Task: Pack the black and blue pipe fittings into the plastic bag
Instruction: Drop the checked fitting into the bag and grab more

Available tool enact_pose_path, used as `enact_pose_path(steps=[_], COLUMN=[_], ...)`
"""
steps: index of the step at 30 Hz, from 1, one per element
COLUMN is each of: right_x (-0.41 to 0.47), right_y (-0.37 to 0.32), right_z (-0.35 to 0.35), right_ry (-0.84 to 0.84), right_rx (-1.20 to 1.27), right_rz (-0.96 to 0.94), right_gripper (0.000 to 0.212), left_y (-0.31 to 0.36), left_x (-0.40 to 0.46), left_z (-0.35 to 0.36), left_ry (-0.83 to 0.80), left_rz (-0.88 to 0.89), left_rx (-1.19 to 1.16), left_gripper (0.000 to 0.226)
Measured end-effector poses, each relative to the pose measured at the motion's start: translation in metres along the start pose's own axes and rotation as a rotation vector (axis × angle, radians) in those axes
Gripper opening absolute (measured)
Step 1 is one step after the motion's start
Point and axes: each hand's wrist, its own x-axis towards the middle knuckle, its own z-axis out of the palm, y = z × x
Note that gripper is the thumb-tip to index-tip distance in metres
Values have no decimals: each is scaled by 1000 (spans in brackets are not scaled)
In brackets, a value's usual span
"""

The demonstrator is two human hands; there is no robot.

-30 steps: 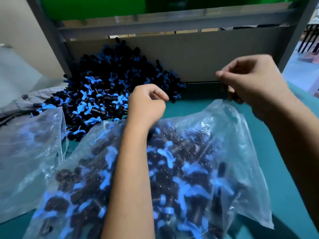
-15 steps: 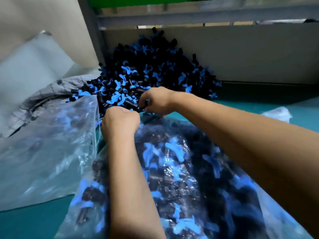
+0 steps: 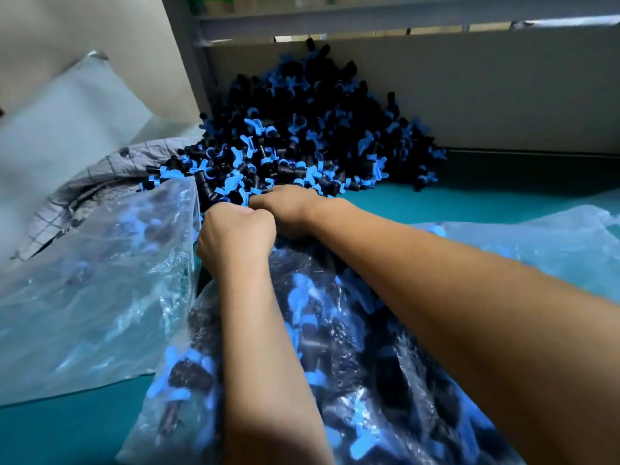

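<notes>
Your left hand (image 3: 235, 236) was curled into a fist at the mouth of the plastic bag (image 3: 335, 347), just in front of the pile of black and blue pipe fittings (image 3: 312, 139). Its fingers were folded under and hidden, so I could not tell whether they pinched the bag's rim or held nothing. Your right hand (image 3: 288, 209) lay touching the left one, knuckles up, at the near foot of the pile; its fingers were also tucked out of sight among the fittings, and whether they had closed on any I could not tell.

The bag lay on the teal desk (image 3: 469, 199) under both forearms, already well filled with fittings. The loose pile sat against the grey back panel (image 3: 503, 95), just beyond the bag's mouth. A second bag (image 3: 94, 297) with fittings lay to the left, touching the pile's edge, and a grey checked cloth (image 3: 100, 182) sat behind it.

To do this step well, you probably wanted the left hand to keep the mouth lifted and wide while the right raked a small handful straight in. The short gap favoured dragging over lifting. The likely risk was fittings catching on the rim and spilling onto the desk, or slipping into the neighbouring bag.
</notes>
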Motion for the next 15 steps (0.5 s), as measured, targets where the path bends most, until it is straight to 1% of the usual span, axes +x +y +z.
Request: enact_pose_path(steps=[3, 5, 7, 9, 11, 13, 14, 15], right_x=[-7, -13, -20, -30, -47, -77, -95, -116], right_y=[3, 8, 14, 22, 32, 40, 43, 48], right_z=[-2, -3, -7, -19, -33, -48, -54, -61], right_ry=[161, 222, 299, 374, 431, 431, 439, 459], right_rx=[-18, 17, 49, 123, 319, 714, 923, 1076], right_rz=[4, 46, 111, 163, 224, 256, 261, 265], right_gripper=[36, 36, 31, 25, 18, 15, 17, 21], left_y=[4, 4, 4, 2, 4, 13, 19, 27], left_x=[-6, -9, -9, -6, -7, -13, -18, -26], left_z=[-2, -3, -3, -1, 2, 7, 10, 15], left_ry=[1, -6, -8, -20, -51, -118, -169, -243], left_rz=[13, 14, 5, 11, 56, 131, 164, 190], left_rx=[-17, -43, -89, -131, -173, -217, -253, -302], left_gripper=[22, 25, 28, 25, 24, 19, 17, 17])
